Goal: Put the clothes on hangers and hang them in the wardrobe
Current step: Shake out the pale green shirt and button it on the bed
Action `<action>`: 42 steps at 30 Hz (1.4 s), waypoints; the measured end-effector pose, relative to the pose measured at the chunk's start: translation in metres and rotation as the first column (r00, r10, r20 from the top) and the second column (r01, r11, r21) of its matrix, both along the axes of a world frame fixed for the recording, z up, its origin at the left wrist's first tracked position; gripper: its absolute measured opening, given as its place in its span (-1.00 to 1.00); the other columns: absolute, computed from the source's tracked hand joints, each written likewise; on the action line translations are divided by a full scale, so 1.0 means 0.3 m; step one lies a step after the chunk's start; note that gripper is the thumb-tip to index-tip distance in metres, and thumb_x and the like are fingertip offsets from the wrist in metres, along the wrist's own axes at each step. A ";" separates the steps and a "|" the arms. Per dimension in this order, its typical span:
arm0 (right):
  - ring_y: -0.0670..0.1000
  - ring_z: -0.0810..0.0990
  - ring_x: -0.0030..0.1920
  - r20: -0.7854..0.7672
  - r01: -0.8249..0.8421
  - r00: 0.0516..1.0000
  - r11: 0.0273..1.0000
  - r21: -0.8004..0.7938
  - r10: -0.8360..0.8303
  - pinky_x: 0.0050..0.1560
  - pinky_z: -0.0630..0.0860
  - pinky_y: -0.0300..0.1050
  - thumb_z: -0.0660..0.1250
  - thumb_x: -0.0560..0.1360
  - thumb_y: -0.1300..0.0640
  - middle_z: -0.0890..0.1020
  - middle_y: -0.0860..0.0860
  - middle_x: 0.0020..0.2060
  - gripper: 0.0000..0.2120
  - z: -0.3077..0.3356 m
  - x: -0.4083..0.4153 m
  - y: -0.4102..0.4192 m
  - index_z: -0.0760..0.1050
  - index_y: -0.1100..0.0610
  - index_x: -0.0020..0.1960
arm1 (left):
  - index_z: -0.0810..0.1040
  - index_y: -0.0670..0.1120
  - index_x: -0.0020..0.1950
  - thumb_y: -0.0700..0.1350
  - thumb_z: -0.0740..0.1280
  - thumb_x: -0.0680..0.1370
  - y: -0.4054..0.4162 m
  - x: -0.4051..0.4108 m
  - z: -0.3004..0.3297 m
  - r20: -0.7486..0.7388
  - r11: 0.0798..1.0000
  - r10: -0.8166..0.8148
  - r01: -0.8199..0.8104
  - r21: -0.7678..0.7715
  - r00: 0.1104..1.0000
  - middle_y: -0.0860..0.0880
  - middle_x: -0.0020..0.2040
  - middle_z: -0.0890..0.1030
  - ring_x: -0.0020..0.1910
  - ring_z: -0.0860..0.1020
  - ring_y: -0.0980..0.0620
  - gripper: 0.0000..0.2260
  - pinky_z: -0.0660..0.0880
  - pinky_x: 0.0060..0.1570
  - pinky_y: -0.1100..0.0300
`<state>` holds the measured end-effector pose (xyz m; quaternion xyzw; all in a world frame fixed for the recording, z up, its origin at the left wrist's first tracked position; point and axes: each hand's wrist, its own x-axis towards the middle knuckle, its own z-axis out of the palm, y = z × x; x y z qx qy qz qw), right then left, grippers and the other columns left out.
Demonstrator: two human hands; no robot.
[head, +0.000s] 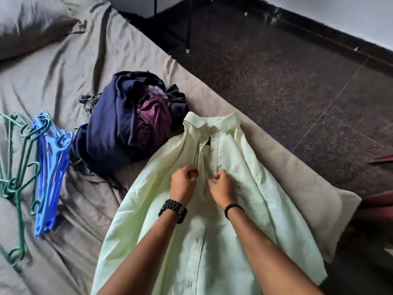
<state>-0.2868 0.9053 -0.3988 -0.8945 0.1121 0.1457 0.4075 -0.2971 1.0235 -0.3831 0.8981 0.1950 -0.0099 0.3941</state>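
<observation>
Shirt (pixel 234 177), pale green, lies flat along the bed (pixel 53 71) edge; dark clothes pile (pixel 131 124) just beside its collar, hangers (pixel 49 162) well apart. Left hand (pixel 184 185) and right hand (pixel 223 188) pinch the placket; a tug could strain a button or drag it floorward.

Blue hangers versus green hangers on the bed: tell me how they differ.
The blue hangers are flat, broad plastic; the green hangers are thin wire-like frames. The blue hangers lie stacked in a tight bundle, while the green hangers sprawl loosely, hooks pointing different ways. The blue hangers lie nearer the dark clothes pile. Both rest on the grey sheet, untouched by either hand.
</observation>
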 end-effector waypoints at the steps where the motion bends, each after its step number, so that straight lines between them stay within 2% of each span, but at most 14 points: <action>1: 0.17 0.55 0.04 0.023 0.021 1.000 1.000 -0.010 -0.021 0.03 0.39 -0.10 0.44 0.42 0.13 0.61 0.16 -0.05 -0.76 -0.012 -0.001 0.004 0.47 0.23 -0.02 | 0.66 -0.12 -0.08 -0.30 0.28 0.46 0.008 -0.003 -0.016 -0.017 0.999 -0.004 0.004 -0.040 1.000 -0.09 -0.09 0.65 -0.06 0.58 -0.06 -0.81 0.43 -0.09 0.22; 6: 0.19 0.52 0.08 0.142 0.071 0.988 0.993 -0.099 -0.057 0.05 0.35 -0.06 0.43 0.39 0.13 0.58 0.20 0.00 -0.69 -0.064 -0.002 0.019 0.45 0.28 0.01 | 0.65 -0.14 0.06 -0.21 0.37 0.50 0.020 -0.004 -0.080 -0.035 0.992 -0.057 0.053 -0.116 0.998 -0.07 -0.01 0.66 -0.02 0.58 0.01 -0.84 0.36 -0.14 0.40; 10: 0.21 0.54 -0.03 0.257 0.096 0.964 0.991 -0.090 -0.070 -0.02 0.38 -0.02 0.36 0.39 0.19 0.61 0.22 -0.11 -0.80 -0.087 -0.009 0.029 0.48 0.29 -0.06 | 0.67 -0.13 -0.04 -0.12 0.47 0.45 0.024 0.020 -0.106 -0.025 0.978 -0.057 0.051 -0.201 0.998 -0.02 -0.18 0.64 -0.21 0.53 0.09 -0.87 0.35 -0.35 0.49; 14: 0.15 0.60 -0.18 0.329 0.172 0.923 0.979 0.111 -0.199 -0.11 0.51 -0.04 0.36 0.39 0.26 0.65 0.13 -0.24 -0.92 -0.141 -0.030 0.008 0.57 0.22 -0.12 | 0.66 -0.08 -0.10 -0.11 0.50 0.41 0.041 0.032 -0.141 -0.034 0.957 -0.088 0.075 -0.281 0.996 0.00 -0.23 0.64 -0.29 0.53 0.11 -0.89 0.44 -0.30 0.31; 18: 0.05 0.60 -0.27 0.239 0.216 0.920 0.911 0.351 -0.310 -0.17 0.61 0.00 0.36 0.47 0.29 0.60 0.01 -0.32 -0.93 -0.132 -0.043 -0.003 0.57 0.16 -0.11 | 0.63 -0.11 -0.13 -0.14 0.50 0.41 0.035 0.036 -0.148 0.001 0.929 -0.118 0.110 -0.352 0.993 -0.02 -0.24 0.61 -0.26 0.52 0.07 -0.89 0.43 -0.24 0.24; 22: -0.15 0.42 -0.44 0.174 0.246 0.910 0.829 0.503 -0.375 -0.38 0.39 -0.27 0.32 0.50 0.32 0.50 0.01 -0.39 -0.88 -0.065 -0.057 -0.005 0.55 0.16 -0.17 | 0.63 -0.19 -0.08 -0.14 0.49 0.42 0.030 0.034 -0.133 0.002 0.915 -0.116 0.108 -0.388 0.993 -0.10 -0.14 0.66 -0.14 0.59 -0.06 -0.83 0.46 -0.17 0.22; 24: -0.13 0.43 -0.39 0.163 0.244 0.905 0.792 0.559 -0.394 -0.34 0.37 -0.26 0.31 0.50 0.33 0.52 0.08 -0.33 -0.87 -0.042 -0.074 0.003 0.56 0.16 -0.18 | 0.63 -0.21 -0.04 -0.16 0.48 0.43 0.029 0.026 -0.119 0.005 0.915 -0.141 0.132 -0.382 0.990 -0.11 -0.08 0.66 -0.09 0.58 -0.03 -0.82 0.42 -0.17 0.26; 28: -0.04 0.58 -0.16 0.220 0.256 0.895 0.852 0.457 -0.387 -0.03 0.52 -0.16 0.35 0.49 0.32 0.65 0.08 -0.18 -0.91 -0.053 -0.086 0.029 0.61 0.22 -0.05 | 0.66 -0.21 0.01 -0.24 0.43 0.45 0.016 0.026 -0.106 0.012 0.905 -0.172 0.163 -0.393 0.985 -0.14 0.00 0.67 0.00 0.60 -0.03 -0.85 0.35 -0.18 0.38; 31: -0.01 0.60 -0.11 0.277 0.279 0.887 0.908 0.314 -0.369 0.05 0.52 -0.12 0.35 0.48 0.31 0.68 0.12 -0.13 -0.88 -0.074 -0.074 0.046 0.64 0.27 -0.03 | 0.67 -0.19 0.01 -0.21 0.44 0.45 0.016 0.041 -0.111 -0.032 0.913 -0.220 0.195 -0.358 0.975 -0.15 -0.01 0.68 0.03 0.62 -0.05 -0.84 0.44 -0.08 0.30; 34: 0.00 0.60 -0.11 0.301 0.284 0.884 0.922 0.262 -0.358 0.05 0.53 -0.10 0.34 0.48 0.33 0.68 0.13 -0.13 -0.89 -0.080 -0.071 0.070 0.64 0.28 -0.06 | 0.67 -0.23 -0.05 -0.21 0.48 0.42 0.032 0.053 -0.126 -0.042 0.893 -0.208 0.172 -0.415 0.977 -0.16 -0.13 0.68 -0.15 0.60 -0.03 -0.85 0.44 -0.17 0.26; 36: 0.00 0.60 -0.10 0.295 0.286 0.886 0.923 0.257 -0.357 0.05 0.53 -0.08 0.34 0.48 0.32 0.68 0.10 -0.14 -0.89 -0.086 -0.070 0.078 0.64 0.26 -0.07 | 0.67 -0.25 -0.11 -0.23 0.49 0.41 0.042 0.054 -0.130 -0.057 0.856 -0.176 0.124 -0.502 0.983 -0.04 -0.37 0.63 -0.34 0.51 0.06 -0.88 0.41 -0.22 0.24; 38: -0.01 0.59 -0.09 0.288 0.280 0.894 0.929 0.242 -0.344 0.02 0.50 -0.18 0.33 0.49 0.31 0.68 0.09 -0.13 -0.89 -0.090 -0.072 0.081 0.64 0.27 -0.06 | 0.67 -0.25 -0.16 -0.26 0.48 0.42 0.047 0.056 -0.132 -0.083 0.816 -0.143 0.070 -0.573 0.986 0.09 -0.50 0.54 -0.39 0.44 0.11 -0.94 0.41 -0.25 0.23; 40: -0.02 0.57 -0.09 0.287 0.257 0.900 0.932 0.256 -0.327 -0.08 0.44 -0.40 0.31 0.50 0.33 0.66 0.12 -0.11 -0.87 -0.087 -0.077 0.081 0.62 0.32 -0.04 | 0.66 -0.26 -0.14 -0.28 0.47 0.43 0.048 0.047 -0.129 -0.086 0.791 -0.120 0.043 -0.610 0.989 0.04 -0.44 0.56 -0.39 0.46 0.12 -0.94 0.43 -0.27 0.25; 42: -0.03 0.55 -0.09 0.297 0.242 0.899 0.931 0.273 -0.321 -0.15 0.38 -0.50 0.29 0.51 0.36 0.65 0.16 -0.11 -0.86 -0.085 -0.082 0.084 0.61 0.35 -0.02 | 0.67 -0.21 -0.16 -0.27 0.46 0.43 0.049 0.030 -0.132 -0.056 0.787 -0.104 0.048 -0.615 0.993 -0.02 -0.37 0.59 -0.37 0.48 0.12 -0.98 0.46 -0.25 0.25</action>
